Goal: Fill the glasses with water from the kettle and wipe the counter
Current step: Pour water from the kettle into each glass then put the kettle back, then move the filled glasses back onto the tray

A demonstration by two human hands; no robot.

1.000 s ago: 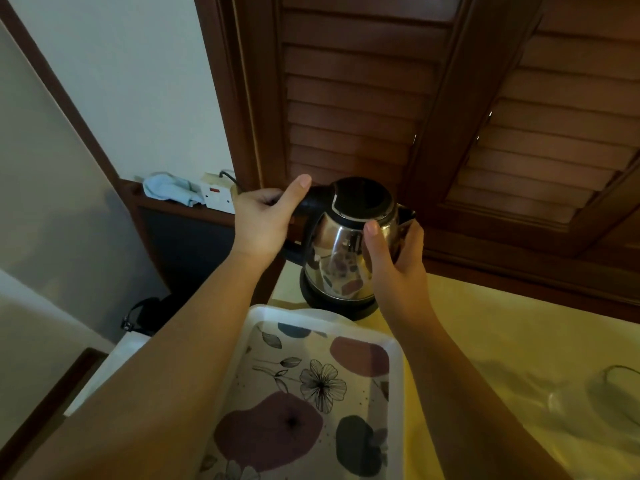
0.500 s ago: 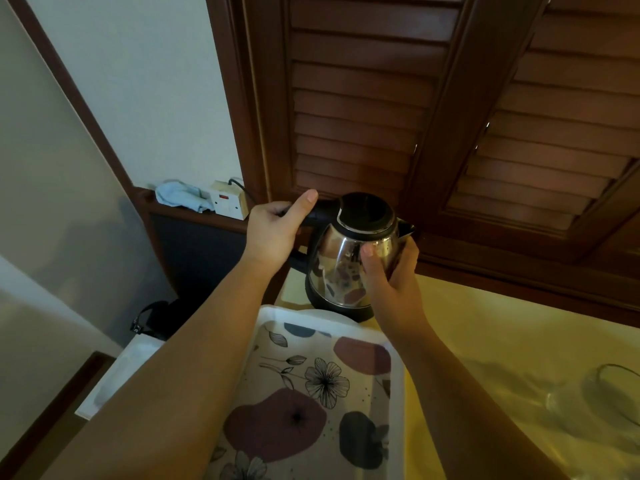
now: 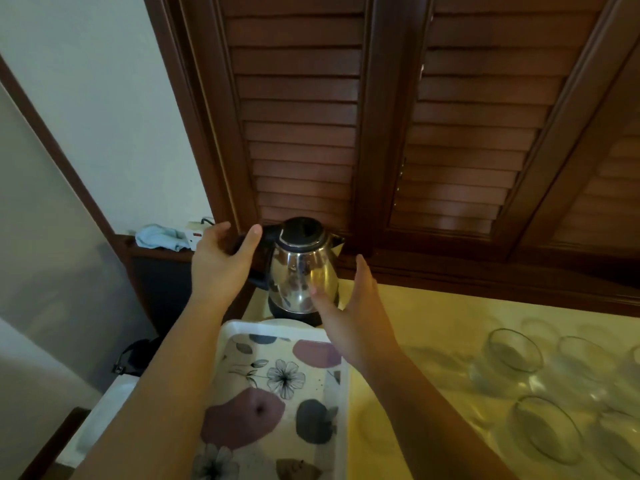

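Floral tray (image 3: 332, 344) nearest me at lower centre, glasses (image 3: 514, 349) at lower right on the yellow worktop (image 3: 433, 317). My right hand (image 3: 349, 306) hangs open just beside the kettle (image 3: 303, 271) at mid-frame; my left hand (image 3: 221, 261) is loosely open at its black handle (image 3: 268, 237), not clamped. Slick steel, likely heavy: handle only. Louvred doors (image 3: 304, 133) behind.

Shiny lidded kettle (image 3: 302, 271) upright on counter (image 3: 433, 317); clear glasses (image 3: 540, 379) right.
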